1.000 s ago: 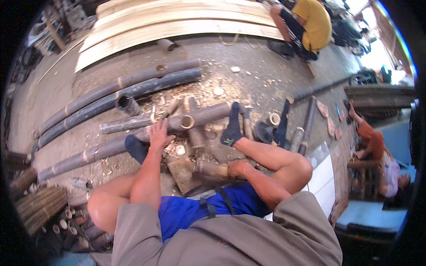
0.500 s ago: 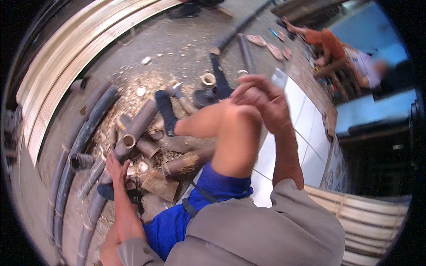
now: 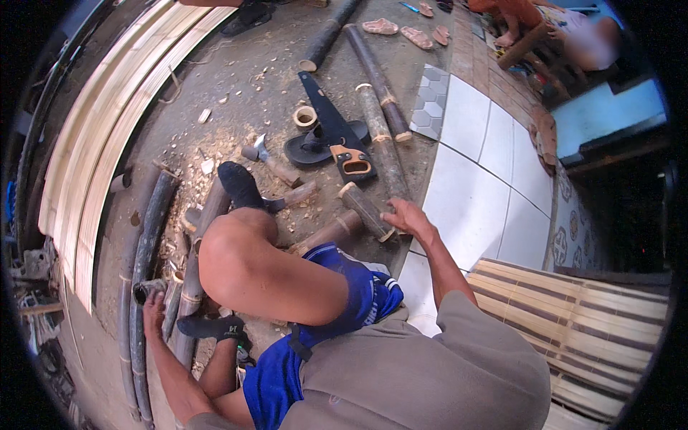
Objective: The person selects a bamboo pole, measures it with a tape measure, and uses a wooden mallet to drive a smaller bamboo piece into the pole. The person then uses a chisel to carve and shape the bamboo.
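My left hand [image 3: 153,312] is at the lower left, fingers stretched out against the open end of a short dark bamboo piece [image 3: 147,289]. I cannot tell whether it bears weight there. My right hand [image 3: 408,217] reaches forward with loosely bent fingers, thumb apart, and nothing shows in it. It is at the near end of a long bamboo pole [image 3: 387,154], right of a short bamboo piece [image 3: 365,208]; touching cannot be made out. Beyond it lie a handsaw [image 3: 331,118] with a wooden handle, a dark sandal [image 3: 308,150] and a hatchet-like tool [image 3: 276,161].
Long bamboo poles [image 3: 129,287] line the left side, beside pale split strips [image 3: 100,158]. Wood chips [image 3: 208,161] litter the ground. White tiles [image 3: 473,179] and a slatted bamboo mat [image 3: 573,308] are at the right. A person [image 3: 512,14] sits at the far right, near pink sandals [image 3: 416,37].
My right hand has come down from my raised knee toward the bamboo at the right. My left hand has shifted left and nearer. My knee has swung left, uncovering the saw.
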`<action>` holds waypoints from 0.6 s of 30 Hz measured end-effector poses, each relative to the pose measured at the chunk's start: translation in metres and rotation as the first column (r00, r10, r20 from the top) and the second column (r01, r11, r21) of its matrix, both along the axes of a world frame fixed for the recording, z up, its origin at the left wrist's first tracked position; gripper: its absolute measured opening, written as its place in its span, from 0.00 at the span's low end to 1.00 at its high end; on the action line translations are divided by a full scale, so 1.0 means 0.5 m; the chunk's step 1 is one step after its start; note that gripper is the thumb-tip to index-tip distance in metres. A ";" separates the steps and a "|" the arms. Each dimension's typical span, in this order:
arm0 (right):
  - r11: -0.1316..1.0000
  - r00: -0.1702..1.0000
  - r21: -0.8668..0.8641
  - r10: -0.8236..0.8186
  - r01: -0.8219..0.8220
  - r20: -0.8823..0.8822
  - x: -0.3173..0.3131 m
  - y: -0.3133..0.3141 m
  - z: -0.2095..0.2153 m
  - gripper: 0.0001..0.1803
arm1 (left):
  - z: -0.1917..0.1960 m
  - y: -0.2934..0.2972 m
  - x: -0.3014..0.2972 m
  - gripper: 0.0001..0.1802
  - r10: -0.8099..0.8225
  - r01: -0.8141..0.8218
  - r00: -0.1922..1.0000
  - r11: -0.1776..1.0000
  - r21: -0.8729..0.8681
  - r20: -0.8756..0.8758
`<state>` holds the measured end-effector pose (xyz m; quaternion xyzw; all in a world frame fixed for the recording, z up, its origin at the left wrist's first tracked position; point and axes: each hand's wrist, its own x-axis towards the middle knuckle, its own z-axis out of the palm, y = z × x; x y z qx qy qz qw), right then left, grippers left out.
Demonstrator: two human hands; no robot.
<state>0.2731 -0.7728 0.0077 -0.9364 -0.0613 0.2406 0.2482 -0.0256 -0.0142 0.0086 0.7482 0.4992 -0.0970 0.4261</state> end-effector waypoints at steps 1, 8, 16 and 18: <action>0.999 0.999 -0.041 0.029 -0.030 -0.032 -0.015 -0.004 -0.020 0.34 | 0.044 0.021 -0.003 0.40 -0.065 0.065 0.998 0.998 0.021 -0.022; 0.994 0.993 0.012 0.110 -0.110 0.037 -0.014 0.064 -0.081 0.34 | 0.358 0.170 -0.273 0.34 -0.191 0.224 0.975 0.859 0.460 -0.117; 0.964 0.936 -0.043 0.264 -0.262 0.233 0.002 0.140 -0.110 0.32 | 0.427 -0.047 -0.393 0.36 -0.003 0.011 1.000 0.903 0.430 -0.019; 0.948 0.908 -0.109 0.319 -0.300 0.272 0.023 0.169 -0.116 0.33 | 0.366 -0.120 -0.380 0.33 0.081 -0.064 0.996 0.942 0.331 -0.038</action>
